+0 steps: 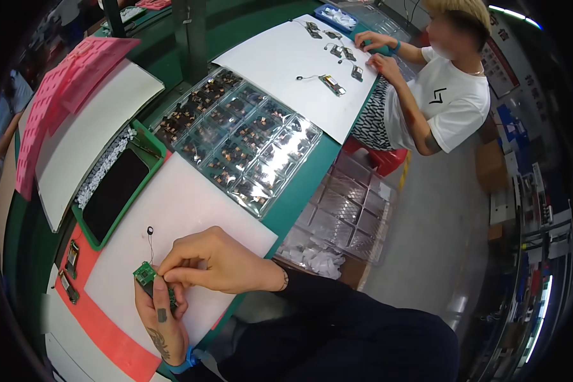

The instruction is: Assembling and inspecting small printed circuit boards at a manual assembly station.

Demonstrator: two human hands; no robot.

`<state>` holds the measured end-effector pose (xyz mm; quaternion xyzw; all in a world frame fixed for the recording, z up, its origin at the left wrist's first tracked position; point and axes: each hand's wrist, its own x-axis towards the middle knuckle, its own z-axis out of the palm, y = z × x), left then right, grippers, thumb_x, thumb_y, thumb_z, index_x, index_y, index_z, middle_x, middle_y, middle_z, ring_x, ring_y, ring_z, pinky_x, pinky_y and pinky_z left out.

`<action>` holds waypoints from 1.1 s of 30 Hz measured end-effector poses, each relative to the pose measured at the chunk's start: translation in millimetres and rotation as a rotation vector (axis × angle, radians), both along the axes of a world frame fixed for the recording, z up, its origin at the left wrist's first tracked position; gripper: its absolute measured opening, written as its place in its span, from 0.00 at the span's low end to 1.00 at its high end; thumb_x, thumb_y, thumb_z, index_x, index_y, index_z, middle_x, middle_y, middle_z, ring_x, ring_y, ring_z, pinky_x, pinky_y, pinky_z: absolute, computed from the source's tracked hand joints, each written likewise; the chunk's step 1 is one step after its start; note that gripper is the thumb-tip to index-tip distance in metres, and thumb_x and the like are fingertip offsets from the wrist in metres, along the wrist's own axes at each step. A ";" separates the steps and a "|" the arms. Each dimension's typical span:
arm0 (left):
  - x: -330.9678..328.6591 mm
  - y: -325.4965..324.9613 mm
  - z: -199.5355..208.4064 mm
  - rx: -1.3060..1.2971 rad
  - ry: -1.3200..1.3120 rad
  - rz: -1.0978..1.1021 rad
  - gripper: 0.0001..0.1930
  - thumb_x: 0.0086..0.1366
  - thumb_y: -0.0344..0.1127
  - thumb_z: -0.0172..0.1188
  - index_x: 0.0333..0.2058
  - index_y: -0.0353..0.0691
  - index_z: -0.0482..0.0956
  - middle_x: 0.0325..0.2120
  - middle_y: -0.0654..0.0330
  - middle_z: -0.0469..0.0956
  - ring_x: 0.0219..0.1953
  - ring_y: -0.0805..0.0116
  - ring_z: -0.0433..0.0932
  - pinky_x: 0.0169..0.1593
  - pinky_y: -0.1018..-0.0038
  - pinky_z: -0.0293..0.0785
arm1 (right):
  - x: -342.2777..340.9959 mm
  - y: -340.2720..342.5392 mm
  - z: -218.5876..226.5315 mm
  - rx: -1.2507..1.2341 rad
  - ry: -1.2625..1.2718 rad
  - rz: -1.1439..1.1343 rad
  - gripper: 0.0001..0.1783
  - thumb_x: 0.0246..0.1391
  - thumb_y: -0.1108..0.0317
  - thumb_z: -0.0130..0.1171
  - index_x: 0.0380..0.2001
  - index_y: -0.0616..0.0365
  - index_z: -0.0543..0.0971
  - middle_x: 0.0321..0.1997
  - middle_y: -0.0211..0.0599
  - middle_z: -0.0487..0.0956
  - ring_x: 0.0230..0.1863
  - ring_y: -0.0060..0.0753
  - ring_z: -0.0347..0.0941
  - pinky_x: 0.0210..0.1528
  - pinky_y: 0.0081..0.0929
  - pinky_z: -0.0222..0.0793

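Assembly table (307, 197) seen from above, with two bare hands at work over one white foam sheet (197, 197). The green circuit board (145, 274) is held above the near part of this sheet, gripped between the thumb and fingers of the left hand (162, 318). Its long axis appears to slope from upper left to lower right, though the fingers hide much of its lower part. The right hand (221, 264) comes in from the right, thumb and forefinger closed together at the board's right edge; whether they pinch a wire cannot be told. The board thus lies directly left of the right fingertips, at or nearly in contact, and the left hand is the nearer, being wrapped about it. Beyond its upper end, one small round black part (150, 230) extends on thin wires (151, 247).

Counts: one board in hand; two small assemblies (72, 258) on the one red mat (111, 334) at left; one green tray (132, 207) with white pieces, too many to count, beside one black pad (118, 194); one clear compartment tray (286, 175) of small parts, uncounted; farther off, one co-worker (452, 95) beside about six wired assemblies (332, 84).
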<state>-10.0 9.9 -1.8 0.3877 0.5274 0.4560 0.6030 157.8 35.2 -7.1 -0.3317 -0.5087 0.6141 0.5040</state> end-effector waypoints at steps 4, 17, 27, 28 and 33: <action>-21.9 -8.9 -9.6 0.019 -0.060 -0.044 0.17 0.76 0.42 0.55 0.53 0.36 0.71 0.27 0.65 0.71 0.23 0.83 0.61 0.23 0.88 0.53 | -13.1 4.5 -9.1 0.082 -0.104 -0.008 0.07 0.56 0.82 0.64 0.38 0.65 0.86 0.33 0.36 0.85 0.29 0.21 0.78 0.33 0.17 0.74; -60.0 -22.1 -27.7 0.537 -0.144 0.232 0.11 0.72 0.39 0.57 0.39 0.37 0.68 0.22 0.61 0.72 0.21 0.71 0.65 0.26 0.72 0.65 | -4.4 -13.9 -21.8 0.163 -0.152 -0.309 0.12 0.71 0.68 0.48 0.28 0.52 0.67 0.24 0.29 0.70 0.20 0.20 0.61 0.30 0.15 0.62; -255.3 -78.7 -21.7 0.246 0.528 0.568 0.23 0.73 0.56 0.58 0.51 0.43 0.76 0.29 0.65 0.76 0.28 0.78 0.71 0.26 0.81 0.68 | -0.4 0.4 -27.9 0.166 -0.375 -0.185 0.06 0.71 0.69 0.51 0.39 0.57 0.75 0.22 0.29 0.72 0.22 0.19 0.62 0.31 0.16 0.62; -304.7 -96.5 -33.4 0.282 0.883 0.643 0.26 0.71 0.61 0.57 0.52 0.45 0.76 0.33 0.63 0.78 0.33 0.74 0.77 0.30 0.74 0.74 | -2.2 -3.0 -26.4 0.171 -0.433 -0.186 0.07 0.72 0.68 0.51 0.42 0.58 0.77 0.22 0.29 0.73 0.23 0.19 0.63 0.31 0.16 0.62; -598.0 -258.7 -48.5 0.159 2.103 0.648 0.16 0.74 0.45 0.53 0.54 0.43 0.74 0.43 0.51 0.81 0.33 0.50 0.83 0.33 0.57 0.78 | -11.5 -8.5 -28.8 0.197 -0.554 -0.159 0.14 0.73 0.67 0.50 0.52 0.61 0.80 0.24 0.29 0.76 0.25 0.19 0.66 0.32 0.14 0.63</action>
